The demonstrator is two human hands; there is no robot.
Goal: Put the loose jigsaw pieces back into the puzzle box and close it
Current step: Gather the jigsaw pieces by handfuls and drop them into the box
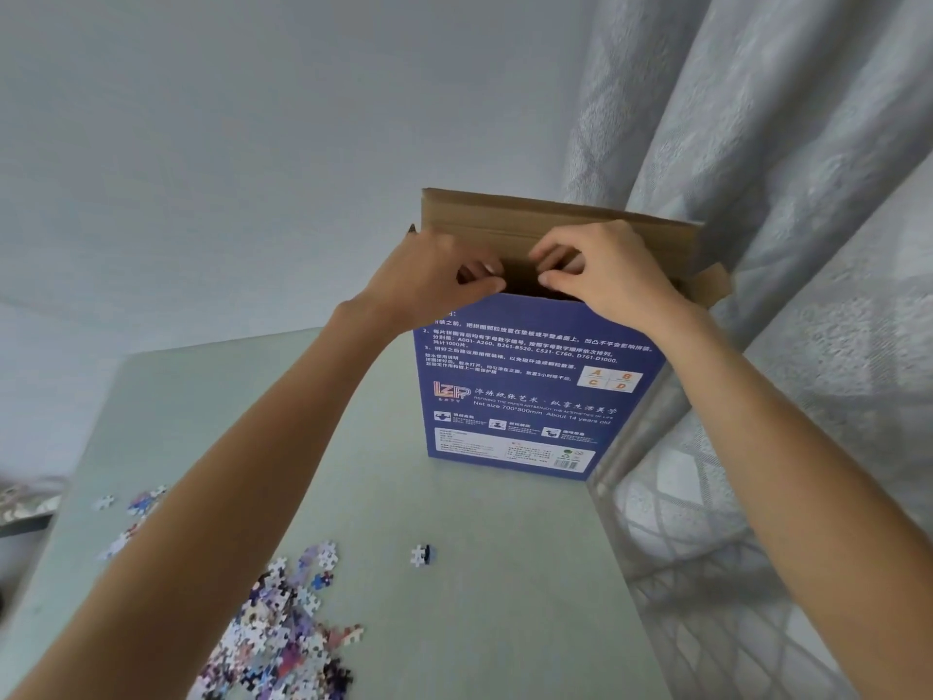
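A blue puzzle box [530,396] stands upright on the far right of the pale green table [454,623], its brown cardboard lid flap [505,214] raised behind the open top. My left hand [429,280] pinches the box's front top edge, fingers curled into the opening. My right hand [601,275] pinches the same edge just to the right. A heap of loose jigsaw pieces [282,629] lies at the near left. A single piece [420,554] lies apart in the middle, and several more pieces [136,507] are scattered at the left edge.
A grey patterned curtain [782,194] hangs close behind and to the right of the box. A plain wall fills the left background. A brown side flap [712,288] sticks out at the box's right.
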